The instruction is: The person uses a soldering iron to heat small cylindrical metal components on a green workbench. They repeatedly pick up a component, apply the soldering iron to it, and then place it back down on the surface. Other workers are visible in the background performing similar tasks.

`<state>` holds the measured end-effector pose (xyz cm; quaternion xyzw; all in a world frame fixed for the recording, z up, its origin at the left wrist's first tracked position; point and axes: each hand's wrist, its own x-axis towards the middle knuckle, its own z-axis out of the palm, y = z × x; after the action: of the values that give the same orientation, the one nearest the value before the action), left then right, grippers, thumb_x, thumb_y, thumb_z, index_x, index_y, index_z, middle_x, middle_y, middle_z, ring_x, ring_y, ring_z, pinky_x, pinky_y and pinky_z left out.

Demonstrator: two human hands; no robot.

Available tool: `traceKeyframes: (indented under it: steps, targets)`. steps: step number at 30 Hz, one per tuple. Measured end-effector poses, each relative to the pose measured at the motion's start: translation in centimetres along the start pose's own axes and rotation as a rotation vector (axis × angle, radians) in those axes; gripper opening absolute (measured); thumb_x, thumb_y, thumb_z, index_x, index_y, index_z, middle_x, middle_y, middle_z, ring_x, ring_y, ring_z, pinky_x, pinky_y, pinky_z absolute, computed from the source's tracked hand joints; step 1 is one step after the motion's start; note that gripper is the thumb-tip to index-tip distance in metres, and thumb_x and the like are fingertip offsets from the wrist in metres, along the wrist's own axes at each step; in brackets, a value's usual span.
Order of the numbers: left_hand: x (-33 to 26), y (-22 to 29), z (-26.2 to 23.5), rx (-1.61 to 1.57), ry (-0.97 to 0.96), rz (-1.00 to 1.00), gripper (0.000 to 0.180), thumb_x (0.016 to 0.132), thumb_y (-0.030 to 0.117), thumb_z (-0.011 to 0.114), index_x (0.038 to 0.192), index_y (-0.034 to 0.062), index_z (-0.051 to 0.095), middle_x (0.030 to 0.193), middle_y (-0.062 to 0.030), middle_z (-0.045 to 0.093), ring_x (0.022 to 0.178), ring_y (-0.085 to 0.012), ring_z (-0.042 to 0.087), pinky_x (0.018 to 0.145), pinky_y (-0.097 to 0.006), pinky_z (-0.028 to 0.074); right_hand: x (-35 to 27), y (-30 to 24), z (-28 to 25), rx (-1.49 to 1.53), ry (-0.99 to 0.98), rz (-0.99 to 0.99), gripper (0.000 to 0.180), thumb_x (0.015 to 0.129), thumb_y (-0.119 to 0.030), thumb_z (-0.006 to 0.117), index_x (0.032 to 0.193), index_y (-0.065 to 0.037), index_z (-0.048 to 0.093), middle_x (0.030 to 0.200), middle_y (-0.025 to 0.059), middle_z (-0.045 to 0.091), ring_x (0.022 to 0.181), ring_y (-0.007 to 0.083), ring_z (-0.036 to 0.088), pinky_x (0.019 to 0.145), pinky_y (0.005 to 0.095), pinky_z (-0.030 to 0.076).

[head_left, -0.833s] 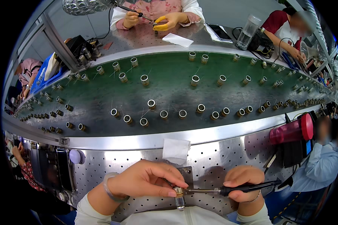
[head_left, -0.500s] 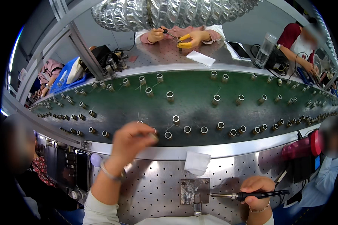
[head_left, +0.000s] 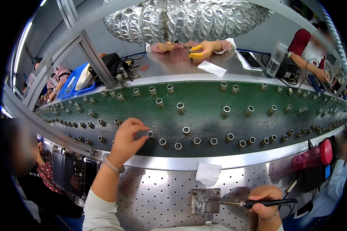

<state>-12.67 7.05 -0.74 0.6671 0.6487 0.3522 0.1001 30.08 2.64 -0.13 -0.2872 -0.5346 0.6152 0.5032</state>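
Observation:
My left hand [head_left: 128, 139] reaches out over the near edge of the green conveyor belt [head_left: 204, 115]. Its fingertips pinch a small metal cylinder part [head_left: 150, 134] standing in the near row on the belt. My right hand [head_left: 265, 201] rests low on the perforated steel bench [head_left: 162, 192] and grips a black-handled soldering iron [head_left: 258, 202]. The iron's tip points left toward a small metal fixture plate [head_left: 205, 201].
Several identical metal cylinders [head_left: 180, 107] stand in rows along the belt. A white cloth [head_left: 208, 173] lies at the bench edge, a red bottle [head_left: 313, 157] to the right. A silver flexible duct [head_left: 189, 19] hangs overhead. Other people work across the belt and at both sides.
My left hand left the fixture plate, rose and reached forward-left onto the belt, where it now pinches a cylinder. The right hand kept the soldering iron beside the plate. My view tilted upward.

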Motion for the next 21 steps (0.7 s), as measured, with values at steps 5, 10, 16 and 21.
traceKeyframes:
  steps: [5, 10, 16, 21]
  targets:
    - [-1.1, 0.6, 1.9, 0.139, 0.043, -0.051, 0.025, 0.07, 0.003, 0.075, 0.094, 0.0055, 0.069, 0.094, -0.0075, 0.058, 0.08, -0.0235, 0.058, 0.065, -0.03, 0.049, 0.1, 0.0, 0.0, 0.02, -0.031, -0.009, 0.021, 0.067, -0.004, 0.079, 0.081, 0.006, 0.067, 0.074, 0.0153, 0.068, 0.063, 0.0233, 0.065, 0.058, 0.0292, 0.05]
    - [-2.9, 8.7, 1.8, -0.374, -0.183, -0.027, 0.027, 0.072, 0.006, 0.077, 0.099, 0.007, 0.071, 0.095, -0.0037, 0.057, 0.079, -0.0135, 0.055, 0.062, -0.023, 0.046, -0.1, 0.0, -0.1, -0.015, -0.029, -0.028, 0.022, 0.067, -0.004, 0.078, 0.083, 0.006, 0.067, 0.075, 0.0156, 0.068, 0.064, 0.0234, 0.065, 0.058, 0.0294, 0.05]
    - [-5.5, 12.2, 4.2, -1.266, -0.835, -0.351, 0.03, 0.08, -0.006, 0.07, 0.11, -0.0025, 0.068, 0.106, -0.0076, 0.055, 0.088, -0.0127, 0.054, 0.075, -0.026, 0.046, 0.2, -0.2, -0.1, 0.007, -0.087, -0.047, 0.021, 0.07, -0.002, 0.076, 0.087, 0.006, 0.067, 0.077, 0.0159, 0.068, 0.063, 0.0232, 0.065, 0.058, 0.0296, 0.05]
    - [-6.7, 12.2, 5.3, -1.288, -0.998, -0.289, 0.033, 0.082, -0.007, 0.067, 0.115, -0.0022, 0.065, 0.11, -0.01, 0.056, 0.098, -0.0164, 0.055, 0.082, -0.027, 0.046, -0.1, -0.3, 0.0, -0.006, -0.11, -0.045, 0.021, 0.07, -0.003, 0.077, 0.086, 0.007, 0.067, 0.075, 0.0158, 0.068, 0.061, 0.0234, 0.064, 0.057, 0.0292, 0.05]
